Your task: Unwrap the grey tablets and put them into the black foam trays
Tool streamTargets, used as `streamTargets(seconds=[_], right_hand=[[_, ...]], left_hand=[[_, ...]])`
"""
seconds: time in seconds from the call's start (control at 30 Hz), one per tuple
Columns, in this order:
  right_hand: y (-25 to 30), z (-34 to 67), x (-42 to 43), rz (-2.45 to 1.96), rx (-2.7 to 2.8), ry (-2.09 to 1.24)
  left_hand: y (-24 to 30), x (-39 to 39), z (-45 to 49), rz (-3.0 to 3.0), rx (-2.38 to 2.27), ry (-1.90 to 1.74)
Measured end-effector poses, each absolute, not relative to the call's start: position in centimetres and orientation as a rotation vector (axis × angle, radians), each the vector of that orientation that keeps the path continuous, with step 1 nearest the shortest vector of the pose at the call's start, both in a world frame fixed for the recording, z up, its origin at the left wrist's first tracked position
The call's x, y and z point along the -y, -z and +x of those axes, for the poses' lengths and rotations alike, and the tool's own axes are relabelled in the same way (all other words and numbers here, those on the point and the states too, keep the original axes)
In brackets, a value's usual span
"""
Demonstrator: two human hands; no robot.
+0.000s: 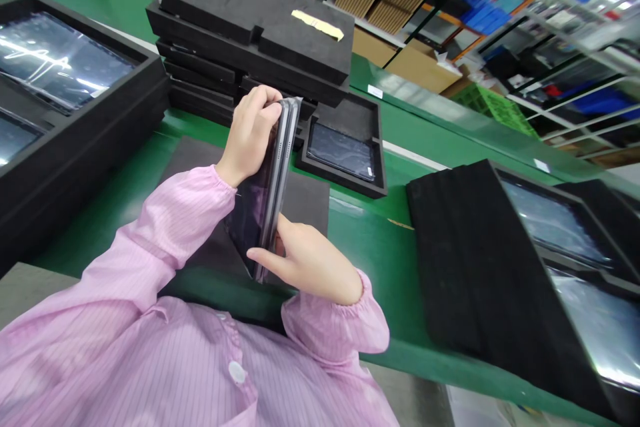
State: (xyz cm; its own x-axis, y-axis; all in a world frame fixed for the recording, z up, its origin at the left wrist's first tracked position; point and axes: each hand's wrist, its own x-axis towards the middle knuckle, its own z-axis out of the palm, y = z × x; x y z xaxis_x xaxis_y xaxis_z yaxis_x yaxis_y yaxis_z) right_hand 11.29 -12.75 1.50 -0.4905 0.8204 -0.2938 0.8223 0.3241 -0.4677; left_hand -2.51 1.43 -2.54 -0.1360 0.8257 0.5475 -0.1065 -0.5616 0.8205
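Note:
Two tablets (273, 180) stand on edge, face to back, above a dark mat (310, 203) on the green bench. My left hand (253, 130) grips their upper end, its thumb and fingers curled over the top. Lower down, my right hand (310, 257) holds them from the right, with the thumb across the near edge and the other fingers partly hidden behind. A row of speaker holes shows along the narrow sides. Just beyond them, a black foam tray (380, 173) holds another tablet (341, 152).
Stacked black foam trays (210, 0) with a yellow paper strip (317, 25) rise behind my hands. Foam trays of screens flank me, one at left (125, 107) and a tall stack at right (460, 253). Shelves with cartons stand beyond the green bench (370, 247).

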Motion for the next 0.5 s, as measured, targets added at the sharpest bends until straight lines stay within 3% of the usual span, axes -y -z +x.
streamTargets(seconds=[0.37,0.5], right_hand=[[-1.3,10.7,12.4,1.764,-2.522,0.812],[-0.9,10.4,12.0,1.888,-2.531,0.793]], left_hand=[[2.0,1.5,-2.4,1.801,-0.878,-1.747],[5.6,0.9,-2.9,1.471,-1.063,-2.007]])
